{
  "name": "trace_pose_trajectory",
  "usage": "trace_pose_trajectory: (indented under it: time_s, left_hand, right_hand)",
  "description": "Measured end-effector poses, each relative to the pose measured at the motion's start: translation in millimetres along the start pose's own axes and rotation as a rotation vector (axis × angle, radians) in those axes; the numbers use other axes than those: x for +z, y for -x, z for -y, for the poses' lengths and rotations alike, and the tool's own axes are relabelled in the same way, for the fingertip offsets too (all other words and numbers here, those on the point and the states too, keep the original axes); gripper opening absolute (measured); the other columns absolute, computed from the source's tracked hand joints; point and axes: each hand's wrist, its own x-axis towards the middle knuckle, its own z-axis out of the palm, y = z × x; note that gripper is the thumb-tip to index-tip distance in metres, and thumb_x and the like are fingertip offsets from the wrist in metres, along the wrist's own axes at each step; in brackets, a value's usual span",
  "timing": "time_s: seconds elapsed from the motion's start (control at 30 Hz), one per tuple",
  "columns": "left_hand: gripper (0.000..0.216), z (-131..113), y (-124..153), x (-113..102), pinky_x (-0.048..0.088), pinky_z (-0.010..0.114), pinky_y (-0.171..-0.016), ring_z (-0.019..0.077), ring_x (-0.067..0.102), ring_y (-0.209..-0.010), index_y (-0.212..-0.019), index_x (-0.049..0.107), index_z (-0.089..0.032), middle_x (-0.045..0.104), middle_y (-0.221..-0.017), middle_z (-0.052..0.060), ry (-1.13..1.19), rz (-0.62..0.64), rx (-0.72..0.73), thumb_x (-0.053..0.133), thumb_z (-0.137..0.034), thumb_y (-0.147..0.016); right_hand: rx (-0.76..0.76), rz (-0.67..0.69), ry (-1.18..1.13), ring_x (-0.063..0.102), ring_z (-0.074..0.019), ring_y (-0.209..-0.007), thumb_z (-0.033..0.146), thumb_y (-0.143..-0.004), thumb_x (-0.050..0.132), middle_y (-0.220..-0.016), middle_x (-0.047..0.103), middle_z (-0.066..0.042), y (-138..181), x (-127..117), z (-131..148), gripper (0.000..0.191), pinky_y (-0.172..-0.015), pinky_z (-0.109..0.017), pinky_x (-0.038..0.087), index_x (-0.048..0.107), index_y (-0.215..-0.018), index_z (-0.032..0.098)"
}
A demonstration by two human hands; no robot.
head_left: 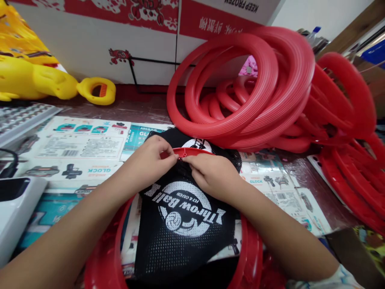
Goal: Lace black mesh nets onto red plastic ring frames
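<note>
Head view, centre: left hand (149,159) and right hand (212,173) both pinching red ring (197,151) over black mesh (152,255); likely fastening, needing fine alignment.

Head-worn view, downward, close above left hand (150,160) and right hand (214,173)

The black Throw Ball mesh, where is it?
In the head view the black mesh lies low at centre, its far edge at the red rim that the left hand and right hand pinch, in front of the heap of red rings.

"Throw Ball" on black mesh (183,224), "GLOCK" on printed cards (99,169), "KEEP FROZEN" on carton (240,6)
</note>
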Motion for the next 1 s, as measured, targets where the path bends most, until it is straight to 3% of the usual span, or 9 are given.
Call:
trace_pose_trajectory:
  time_s: [0.17, 0.3, 0.5, 0.63, 0.77, 0.87, 1.0]
  left_hand:
    - [0.023, -0.6, 0.8, 1.3, 0.044, 0.037, -0.078, 0.0233, 0.055, -0.087, -0.072, 0.058, -0.018, 0.056, -0.092, 0.007, 0.036, 0.029, -0.006, 0.048, -0.036, -0.08]
    - [0.019, -0.1, 2.2, 0.1, 0.044, 0.036, -0.077, 0.0221, 0.055, -0.087, -0.07, 0.056, -0.019, 0.057, -0.093, 0.007, 0.059, 0.049, 0.009, 0.048, -0.032, -0.081]
    - [0.021, 1.3, 3.5, -1.5, 0.045, 0.038, -0.079, 0.0221, 0.057, -0.087, -0.069, 0.058, -0.018, 0.058, -0.093, 0.007, 0.011, 0.025, 0.085, 0.047, -0.03, -0.082]
    - [0.021, 2.7, 5.0, 0.2, 0.045, 0.041, -0.083, 0.0228, 0.058, -0.088, -0.075, 0.061, -0.016, 0.059, -0.093, 0.008, -0.055, -0.04, 0.181, 0.047, -0.028, -0.084]
    - [0.019, 2.4, 8.4, 1.4, 0.043, 0.041, -0.092, 0.0234, 0.056, -0.102, -0.088, 0.063, -0.013, 0.057, -0.105, 0.011, -0.08, -0.128, 0.331, 0.048, -0.024, -0.086]
    - [0.017, 3.2, 9.7, 2.1, 0.042, 0.038, -0.096, 0.0212, 0.055, -0.108, -0.092, 0.063, -0.013, 0.055, -0.112, 0.011, -0.097, -0.123, 0.471, 0.048, -0.021, -0.088]
    - [0.02, 6.5, 8.6, 4.4, 0.044, 0.038, -0.097, 0.0225, 0.054, -0.111, -0.094, 0.065, -0.013, 0.052, -0.116, 0.012, -0.142, -0.102, 0.553, 0.047, -0.02, -0.09]
  right_hand:
    - [0.002, -0.101, -0.222, 0.063, -0.0183, -0.096, 0.013, -0.089, 0.044, -0.109, 0.069, -0.009, 0.2, -1.6, -4.8, 0.033, -0.085, -0.03, 0.046, 0.063, -0.116, 0.013]
    - [0.057, -0.223, -0.411, 0.064, -0.0131, -0.085, 0.012, -0.086, 0.051, -0.099, 0.072, -0.003, -0.2, -5.5, -8.6, 0.028, -0.079, -0.025, 0.047, 0.066, -0.109, 0.017]
    - [-0.023, -0.386, -0.24, 0.063, -0.0147, -0.084, 0.017, -0.089, 0.052, -0.094, 0.071, -0.005, 3.1, -5.5, -8.2, 0.021, -0.079, -0.027, 0.047, 0.067, -0.103, 0.014]
    - [-0.059, -0.302, -0.137, 0.06, -0.0156, -0.078, 0.011, -0.086, 0.051, -0.084, 0.068, -0.006, 2.2, -3.9, -10.5, 0.02, -0.075, -0.027, 0.046, 0.07, -0.092, 0.014]
    - [-0.028, -0.202, -0.097, 0.059, -0.0169, -0.079, 0.01, -0.085, 0.05, -0.087, 0.066, -0.008, 1.6, -4.7, -10.3, 0.023, -0.074, -0.028, 0.046, 0.072, -0.094, 0.012]
    - [-0.017, -0.185, -0.092, 0.058, -0.0168, -0.08, 0.01, -0.086, 0.048, -0.089, 0.064, -0.009, 1.5, -5.2, -8.2, 0.026, -0.074, -0.029, 0.046, 0.071, -0.097, 0.011]
    - [-0.019, -0.186, -0.114, 0.057, -0.0166, -0.084, 0.008, -0.087, 0.045, -0.094, 0.063, -0.01, 0.4, -4.4, -6.2, 0.029, -0.077, -0.028, 0.046, 0.071, -0.1, 0.011]
